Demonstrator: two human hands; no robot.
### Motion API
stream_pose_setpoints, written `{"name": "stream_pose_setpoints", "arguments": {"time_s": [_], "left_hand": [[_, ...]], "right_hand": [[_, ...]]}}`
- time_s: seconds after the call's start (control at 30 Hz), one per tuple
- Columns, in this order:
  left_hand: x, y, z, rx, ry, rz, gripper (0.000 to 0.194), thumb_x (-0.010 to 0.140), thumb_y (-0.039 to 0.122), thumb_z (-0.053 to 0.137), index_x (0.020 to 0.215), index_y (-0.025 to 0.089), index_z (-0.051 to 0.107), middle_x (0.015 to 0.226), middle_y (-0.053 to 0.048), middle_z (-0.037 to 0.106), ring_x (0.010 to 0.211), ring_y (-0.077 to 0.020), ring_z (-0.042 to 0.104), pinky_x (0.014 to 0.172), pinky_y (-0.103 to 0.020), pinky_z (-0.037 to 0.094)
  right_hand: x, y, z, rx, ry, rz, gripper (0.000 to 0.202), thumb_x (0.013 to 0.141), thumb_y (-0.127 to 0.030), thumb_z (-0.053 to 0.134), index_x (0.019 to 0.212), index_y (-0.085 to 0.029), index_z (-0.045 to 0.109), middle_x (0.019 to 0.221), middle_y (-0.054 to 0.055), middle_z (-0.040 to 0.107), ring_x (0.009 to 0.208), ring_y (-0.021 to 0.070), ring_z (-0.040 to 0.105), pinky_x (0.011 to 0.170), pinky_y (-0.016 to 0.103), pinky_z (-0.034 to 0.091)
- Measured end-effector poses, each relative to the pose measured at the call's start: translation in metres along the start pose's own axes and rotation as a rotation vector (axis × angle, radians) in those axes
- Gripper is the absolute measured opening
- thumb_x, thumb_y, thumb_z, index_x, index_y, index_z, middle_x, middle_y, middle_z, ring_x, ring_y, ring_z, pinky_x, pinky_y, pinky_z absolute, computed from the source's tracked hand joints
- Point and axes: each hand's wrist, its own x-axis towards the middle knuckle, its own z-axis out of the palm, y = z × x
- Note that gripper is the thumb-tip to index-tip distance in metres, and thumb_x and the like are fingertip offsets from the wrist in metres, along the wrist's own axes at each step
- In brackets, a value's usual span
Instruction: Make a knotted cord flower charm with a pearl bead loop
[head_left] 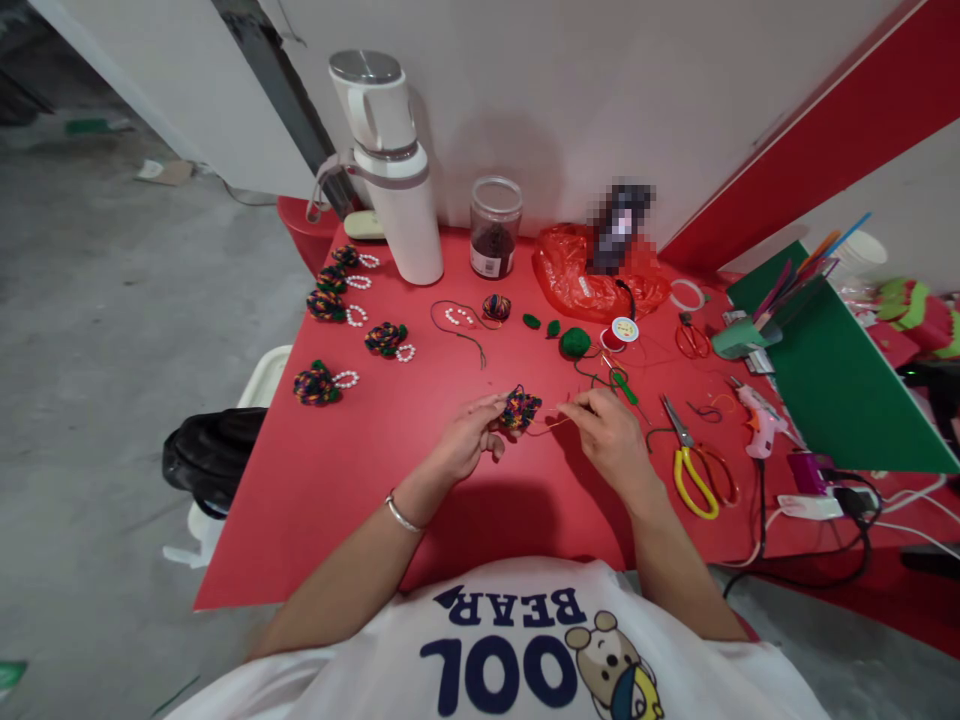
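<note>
Over the red table, my left hand (pixel 471 440) pinches a multicoloured crocheted flower (pixel 520 408) by its left side. To its right, my right hand (pixel 606 428) has its fingers closed on a thin orange thread (pixel 551 424) that runs from the flower; whether a needle is with it is too small to tell. Beyond my hands lie a ball of multicoloured yarn (pixel 496 307), a loop of white beads (pixel 459 317) and small green crocheted leaves (pixel 532 321). A ball of green yarn (pixel 575 343) and a green-handled crochet hook (pixel 624 387) are near my right hand.
Several finished flowers with bead loops (pixel 319 383) lie at left. Yellow-handled scissors (pixel 694 480), a pink glue gun (pixel 761 418) and a power strip (pixel 810 506) with cables are at right. Behind stand a white bottle (pixel 405 215), a jar (pixel 495 228) and a red plastic bag (pixel 570 275).
</note>
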Motion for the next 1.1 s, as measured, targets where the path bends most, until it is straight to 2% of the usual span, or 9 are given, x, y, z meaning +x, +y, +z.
{"name": "stream_pose_setpoints", "arguments": {"time_s": [0.47, 0.8, 0.97, 1.1], "left_hand": [[-0.004, 0.003, 0.001, -0.031, -0.058, -0.023, 0.044, 0.083, 0.038, 0.069, 0.114, 0.008, 0.068, 0.079, -0.012, 0.070, 0.060, -0.0174, 0.063, 0.039, -0.022, 0.046], [-0.006, 0.005, 0.002, -0.025, -0.097, -0.049, 0.051, 0.082, 0.043, 0.072, 0.118, 0.008, 0.066, 0.079, -0.011, 0.071, 0.059, -0.0163, 0.063, 0.039, -0.022, 0.048], [-0.007, 0.004, 0.002, -0.024, -0.127, -0.049, 0.046, 0.082, 0.043, 0.073, 0.114, 0.011, 0.069, 0.082, -0.011, 0.072, 0.062, -0.0169, 0.066, 0.041, -0.021, 0.049], [-0.007, 0.003, 0.002, -0.028, -0.143, -0.031, 0.041, 0.084, 0.042, 0.071, 0.113, 0.012, 0.070, 0.080, -0.011, 0.072, 0.059, -0.0166, 0.065, 0.041, -0.022, 0.049]], "right_hand": [[-0.001, 0.000, 0.009, 0.194, 0.003, 0.036, 0.034, 0.093, -0.001, 0.048, 0.104, -0.022, 0.073, 0.087, 0.007, 0.065, 0.080, 0.0189, 0.060, 0.068, 0.030, 0.049], [-0.002, -0.005, 0.012, 0.169, -0.045, 0.098, 0.033, 0.095, -0.004, 0.047, 0.107, -0.022, 0.071, 0.097, 0.008, 0.070, 0.091, 0.0218, 0.065, 0.079, 0.035, 0.055], [-0.001, -0.007, 0.012, 0.124, -0.042, 0.106, 0.034, 0.094, -0.004, 0.044, 0.105, -0.022, 0.071, 0.098, 0.009, 0.069, 0.091, 0.0217, 0.064, 0.080, 0.034, 0.054], [0.002, -0.010, 0.013, 0.174, -0.023, 0.118, 0.031, 0.095, -0.006, 0.046, 0.104, -0.021, 0.072, 0.094, 0.009, 0.066, 0.088, 0.0212, 0.063, 0.076, 0.034, 0.055]]}}
